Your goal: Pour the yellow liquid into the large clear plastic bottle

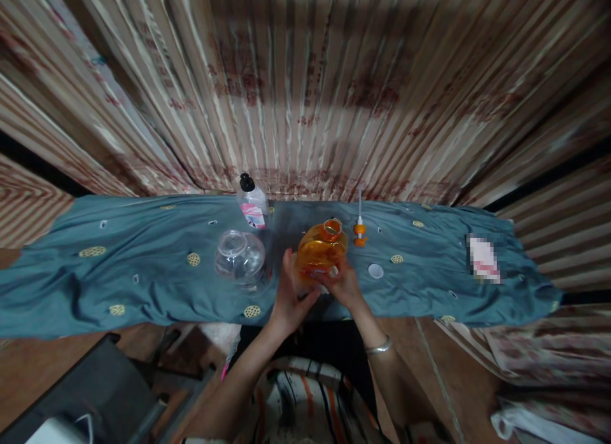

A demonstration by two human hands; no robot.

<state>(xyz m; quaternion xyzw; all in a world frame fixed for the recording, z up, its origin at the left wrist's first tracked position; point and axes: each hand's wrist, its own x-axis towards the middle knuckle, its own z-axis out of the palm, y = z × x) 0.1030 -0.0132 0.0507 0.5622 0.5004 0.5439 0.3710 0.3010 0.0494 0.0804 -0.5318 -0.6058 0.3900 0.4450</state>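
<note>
A large orange see-through bottle with an uncapped neck tilts a little on the cloth in front of me. My left hand cups its left side and base. From the right, my right hand grips the lower side, with its fingers curled against the bottle. An orange and white pump head with a long pale tube lies just beyond my right hand. To the left of my hands stands a clear, wide plastic jar; whether it contains anything is hard to see.
Behind the jar stands a clear bottle with a black top and pink label. A round white lid lies right of my hands. Farther right is a blurred white packet. A teal patterned cloth covers the table; striped curtains hang behind.
</note>
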